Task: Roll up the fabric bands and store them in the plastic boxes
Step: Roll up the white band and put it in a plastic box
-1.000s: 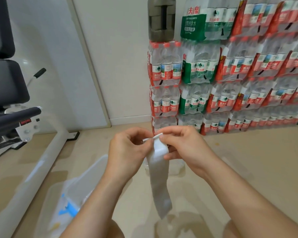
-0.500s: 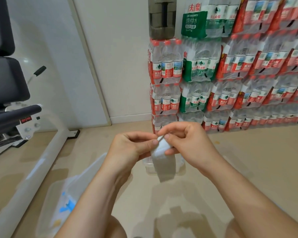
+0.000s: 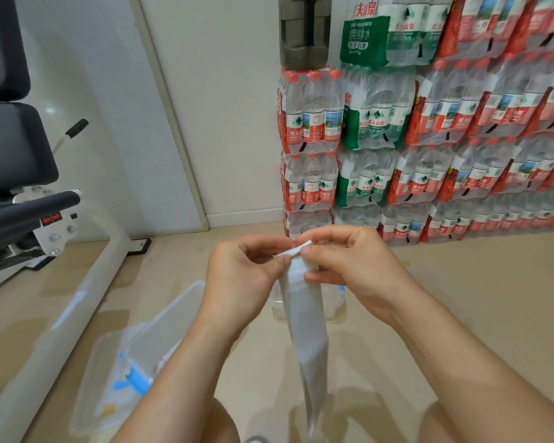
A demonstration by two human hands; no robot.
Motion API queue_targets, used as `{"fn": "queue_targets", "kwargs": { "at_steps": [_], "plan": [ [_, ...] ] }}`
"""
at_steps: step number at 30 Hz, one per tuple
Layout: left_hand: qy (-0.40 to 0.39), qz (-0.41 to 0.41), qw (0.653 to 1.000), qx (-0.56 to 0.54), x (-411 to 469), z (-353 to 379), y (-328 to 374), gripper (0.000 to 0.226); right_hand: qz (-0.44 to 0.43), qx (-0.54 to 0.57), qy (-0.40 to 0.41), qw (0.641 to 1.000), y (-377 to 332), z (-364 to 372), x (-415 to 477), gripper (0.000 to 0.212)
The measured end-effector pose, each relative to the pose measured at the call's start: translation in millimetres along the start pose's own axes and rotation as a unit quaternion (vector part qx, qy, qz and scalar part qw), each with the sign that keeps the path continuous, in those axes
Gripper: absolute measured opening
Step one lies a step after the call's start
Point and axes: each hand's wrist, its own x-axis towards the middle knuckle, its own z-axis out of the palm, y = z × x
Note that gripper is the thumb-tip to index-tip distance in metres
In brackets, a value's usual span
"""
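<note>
Your left hand and right hand meet in front of you at chest height, both pinching the top edge of a white band. Your left thumb and forefinger clamp the edge from one side, your right thumb and forefinger from the other, fingertips nearly touching, with a small fold of fabric showing between them. The rest of the band hangs straight down, loose and unrolled, its lower end dangling between your knees. On the floor behind the band sits a clear box, partly hidden by it. A second clear box with a blue latch lies under your left forearm. Stacked packs of water bottles line the wall ahead.
</note>
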Motion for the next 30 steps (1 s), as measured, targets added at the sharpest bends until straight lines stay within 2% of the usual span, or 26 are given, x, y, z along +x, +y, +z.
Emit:
{"fn": "queue_targets", "kwargs": {
  "at_steps": [4,7,11,14,17,19,26,30],
  "plan": [
    [0.012,0.022,0.999,0.037,-0.4,-0.1,-1.0,0.043,-0.001,0.012,-0.001,1.0,-0.2,-0.5,-1.1,0.013],
    [0.001,0.01,1.0,0.028,-1.1,-0.9,-2.3,0.039,0.001,0.008,0.008,1.0,-0.4,-1.2,-1.9,0.016],
    [-0.03,-0.032,0.999,-0.029,0.0,-2.8,-4.7,0.009,-0.017,0.015,0.021,1.0,-2.4,-4.0,-2.1,0.014],
    [-0.035,-0.036,0.997,-0.057,-0.4,-1.8,-3.9,0.009,-0.035,-0.021,0.022,0.999,-3.1,-4.7,-2.9,0.01],
    [-0.011,-0.026,0.997,-0.072,-1.3,-1.5,-2.4,0.02,-0.042,-0.108,0.008,0.993,-3.5,-3.0,-3.1,0.008],
    [-0.01,-0.023,0.998,-0.065,-1.2,-3.0,-2.9,0.023,-0.035,-0.127,-0.009,0.991,-4.6,-3.1,-3.3,0.009],
    [-0.006,-0.02,0.997,-0.073,-0.5,-4.6,-1.0,0.022,0.005,0.018,-0.031,0.999,-4.9,-9.3,-3.3,0.009],
    [-0.007,-0.021,0.997,-0.075,0.6,-3.5,-2.3,0.023,-0.012,0.02,-0.015,1.0,-3.6,-7.9,-2.5,0.011]
  ]
}}
